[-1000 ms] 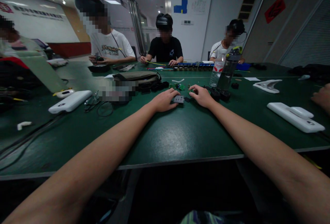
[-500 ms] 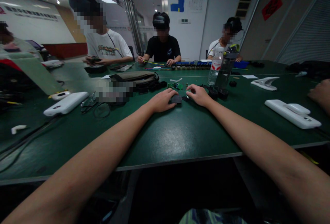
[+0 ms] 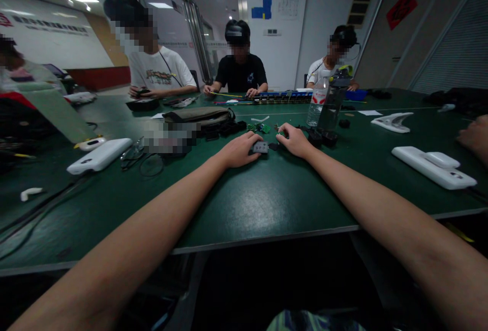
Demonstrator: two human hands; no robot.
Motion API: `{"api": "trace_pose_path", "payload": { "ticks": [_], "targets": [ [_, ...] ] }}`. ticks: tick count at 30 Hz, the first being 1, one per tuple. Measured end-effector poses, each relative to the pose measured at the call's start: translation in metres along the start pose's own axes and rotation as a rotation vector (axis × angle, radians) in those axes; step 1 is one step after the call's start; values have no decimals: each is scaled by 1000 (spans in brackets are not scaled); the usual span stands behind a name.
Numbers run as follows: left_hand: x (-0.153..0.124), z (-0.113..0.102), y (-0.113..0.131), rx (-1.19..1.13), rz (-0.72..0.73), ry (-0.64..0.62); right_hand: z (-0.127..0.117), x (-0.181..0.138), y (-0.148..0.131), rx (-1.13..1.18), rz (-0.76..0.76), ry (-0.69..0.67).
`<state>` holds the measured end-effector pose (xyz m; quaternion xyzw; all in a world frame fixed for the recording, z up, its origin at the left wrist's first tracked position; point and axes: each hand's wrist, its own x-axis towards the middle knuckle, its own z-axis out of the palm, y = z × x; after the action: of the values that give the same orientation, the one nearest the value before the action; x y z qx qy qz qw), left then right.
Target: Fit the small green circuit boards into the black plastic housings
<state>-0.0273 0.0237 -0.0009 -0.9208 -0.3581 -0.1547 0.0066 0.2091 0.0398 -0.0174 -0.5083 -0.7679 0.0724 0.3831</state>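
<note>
My left hand (image 3: 240, 150) is closed on a small dark grey plastic case (image 3: 261, 147) with pale letters on the face toward me. To its right, my right hand (image 3: 294, 141) pinches a small green circuit board (image 3: 281, 134), mostly covered by the fingers. A small flat black piece (image 3: 273, 146) lies between the hands. Just beyond them, several green circuit boards (image 3: 263, 128) sit on the dark green table (image 3: 247, 204).
Black cases (image 3: 224, 128) and a grey-green bag (image 3: 200, 114) lie left of the hands. A water bottle (image 3: 315, 104) and a dark bottle (image 3: 332, 102) stand to the right. White devices (image 3: 99, 156) lie at both sides. Several people sit around the table.
The grey case has turned in my left hand, so its lettered face now shows. In my right hand the circuit board has tilted, showing more green.
</note>
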Motion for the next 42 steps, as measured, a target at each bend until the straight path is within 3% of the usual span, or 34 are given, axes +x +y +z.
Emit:
{"api": "trace_pose_path", "payload": {
  "ticks": [42],
  "targets": [
    [-1,0,1,15,8,-5,-3,-1,-4,77,-38,-20]
  ]
}}
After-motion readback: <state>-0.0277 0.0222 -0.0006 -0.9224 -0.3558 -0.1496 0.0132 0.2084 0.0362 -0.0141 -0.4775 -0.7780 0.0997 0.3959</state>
